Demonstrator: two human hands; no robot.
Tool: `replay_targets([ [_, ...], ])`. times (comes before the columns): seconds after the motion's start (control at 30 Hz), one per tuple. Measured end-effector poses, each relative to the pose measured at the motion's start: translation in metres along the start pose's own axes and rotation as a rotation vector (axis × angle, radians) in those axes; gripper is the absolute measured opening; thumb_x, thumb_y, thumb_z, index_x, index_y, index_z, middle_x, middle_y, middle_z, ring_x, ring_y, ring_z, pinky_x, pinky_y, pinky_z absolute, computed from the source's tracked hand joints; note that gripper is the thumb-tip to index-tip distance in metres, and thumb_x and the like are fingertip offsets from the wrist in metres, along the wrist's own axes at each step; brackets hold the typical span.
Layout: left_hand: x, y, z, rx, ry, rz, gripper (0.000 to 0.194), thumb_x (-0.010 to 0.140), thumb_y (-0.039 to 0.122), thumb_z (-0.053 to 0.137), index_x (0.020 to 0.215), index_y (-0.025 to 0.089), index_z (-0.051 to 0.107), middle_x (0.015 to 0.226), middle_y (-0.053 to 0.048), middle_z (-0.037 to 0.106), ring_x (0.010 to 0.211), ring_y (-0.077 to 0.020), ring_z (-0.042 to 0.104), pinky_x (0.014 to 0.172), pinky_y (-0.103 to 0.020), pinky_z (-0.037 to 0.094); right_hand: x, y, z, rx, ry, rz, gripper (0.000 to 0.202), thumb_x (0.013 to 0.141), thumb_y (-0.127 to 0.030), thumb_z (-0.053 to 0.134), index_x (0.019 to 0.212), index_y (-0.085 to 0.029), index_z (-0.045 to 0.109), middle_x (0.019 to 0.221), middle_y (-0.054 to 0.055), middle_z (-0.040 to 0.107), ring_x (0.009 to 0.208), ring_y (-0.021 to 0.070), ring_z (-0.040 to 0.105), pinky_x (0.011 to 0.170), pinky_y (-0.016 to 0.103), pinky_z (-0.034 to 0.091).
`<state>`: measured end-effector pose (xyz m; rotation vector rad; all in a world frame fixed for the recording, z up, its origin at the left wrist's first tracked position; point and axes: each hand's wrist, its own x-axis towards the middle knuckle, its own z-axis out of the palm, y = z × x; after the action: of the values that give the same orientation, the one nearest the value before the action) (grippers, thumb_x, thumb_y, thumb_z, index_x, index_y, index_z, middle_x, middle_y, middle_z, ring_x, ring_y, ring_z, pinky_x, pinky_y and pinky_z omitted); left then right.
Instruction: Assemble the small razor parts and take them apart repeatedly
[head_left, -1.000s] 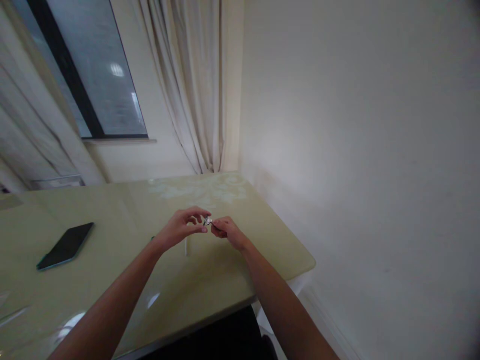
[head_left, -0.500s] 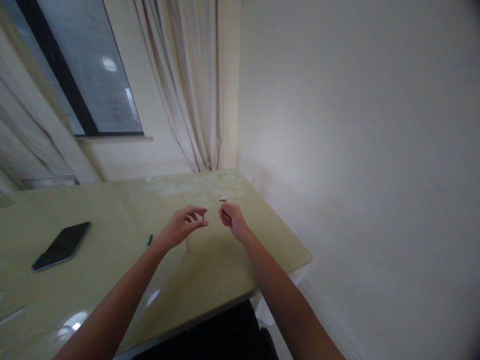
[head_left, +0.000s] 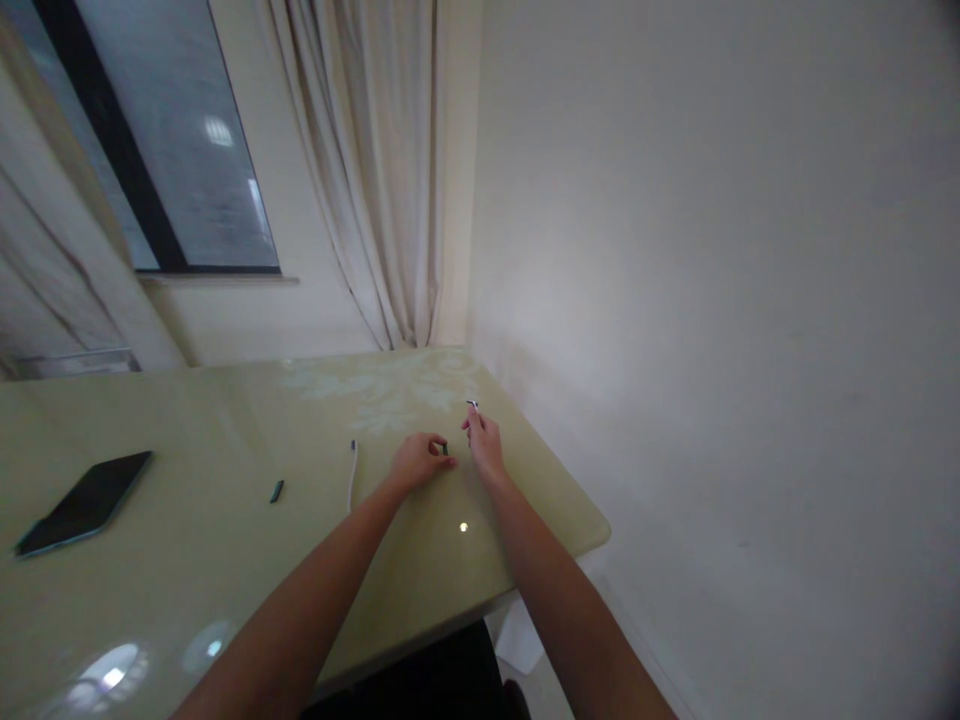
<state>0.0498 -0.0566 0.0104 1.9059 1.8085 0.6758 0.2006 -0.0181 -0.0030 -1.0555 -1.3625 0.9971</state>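
Note:
My left hand [head_left: 421, 461] is low over the table, thumb and fingers closed around a small dark piece [head_left: 445, 449]. Just to its right, my right hand [head_left: 484, 440] pinches a thin white stick with a dark tip [head_left: 472, 404] that sticks up above the fingers. The stick's lower part is hidden by the hand. The two hands are apart. Left of my left hand lies a white toothbrush-like stick [head_left: 352, 475] with a dark end, partly behind my forearm.
A small dark green piece [head_left: 277, 491] lies on the glossy table [head_left: 225, 420]. Farther left is a dark flat tablet-like object [head_left: 84, 504]. A wall [head_left: 675, 300] borders the table's right side, and curtains [head_left: 375, 180] hang behind. A black chair [head_left: 420, 680] stands at the front edge.
My left hand has moved right and down toward the table with the small dark piece. My right hand has shifted slightly right, its stick now more visible. The white stick on the table has come into view.

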Motion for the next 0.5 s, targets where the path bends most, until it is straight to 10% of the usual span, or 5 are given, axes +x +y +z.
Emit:
replay_targets([
  [0.33, 0.000, -0.005, 0.000, 0.005, -0.003, 0.001, 0.056, 0.070, 0.041, 0.082, 0.119, 0.017, 0.074, 0.089, -0.008, 0.076, 0.081, -0.0229, 0.070, 0.071, -0.029, 0.046, -0.008, -0.007, 0.006, -0.026, 0.046, 0.024, 0.060, 0.089, -0.077, 0.043, 0.068, -0.022, 0.053, 0.052, -0.005, 0.036, 0.051, 0.0133, 0.036, 0.050, 0.027, 0.024],
  [0.5, -0.018, -0.024, -0.028, 0.006, 0.080, 0.173, 0.056, 0.076, 0.046, 0.075, 0.123, 0.017, 0.072, 0.096, -0.009, 0.075, 0.080, -0.0219, 0.067, 0.077, -0.031, 0.048, -0.014, -0.012, 0.003, -0.003, 0.048, -0.039, 0.059, 0.089, -0.076, 0.045, 0.066, -0.022, 0.052, 0.053, -0.004, 0.037, 0.053, 0.0143, 0.037, 0.052, 0.028, 0.025],
])
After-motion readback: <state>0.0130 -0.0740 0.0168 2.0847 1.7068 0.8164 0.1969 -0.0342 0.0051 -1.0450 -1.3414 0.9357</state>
